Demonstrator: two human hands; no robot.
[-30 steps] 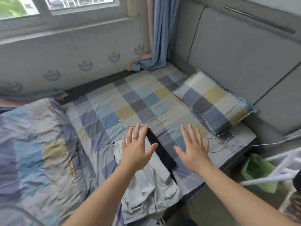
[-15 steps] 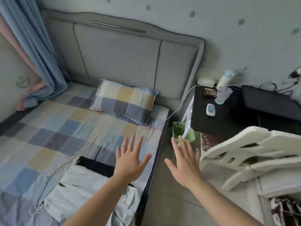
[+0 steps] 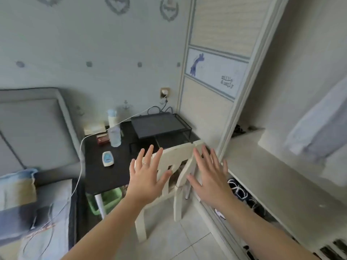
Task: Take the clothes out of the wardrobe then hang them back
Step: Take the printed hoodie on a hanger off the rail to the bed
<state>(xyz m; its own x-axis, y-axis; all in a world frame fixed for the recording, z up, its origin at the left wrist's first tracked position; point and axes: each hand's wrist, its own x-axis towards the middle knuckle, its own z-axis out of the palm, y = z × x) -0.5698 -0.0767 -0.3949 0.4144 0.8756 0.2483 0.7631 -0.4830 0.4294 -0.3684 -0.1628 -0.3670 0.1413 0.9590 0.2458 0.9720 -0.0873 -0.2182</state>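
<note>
Bedroom corner, with the wardrobe (image 3: 242,109) standing open to the right of both grips. A pale garment (image 3: 319,132), blurred and cut off by the frame edge, hangs inside, above the right grip (image 3: 210,177). Dark items (image 3: 237,190) low inside it are unreadable. The left grip (image 3: 145,177) and right grip, fingers spread apart, hold nothing in front of a white chair (image 3: 180,152).

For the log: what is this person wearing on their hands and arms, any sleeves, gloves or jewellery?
The left hand carries a thin, pale metal ring on one finger; the right hand wears nothing. Neither has a glove. The left forearm and right forearm are bare to the frame's edge, with no sleeve, watch or bracelet in view.
</note>
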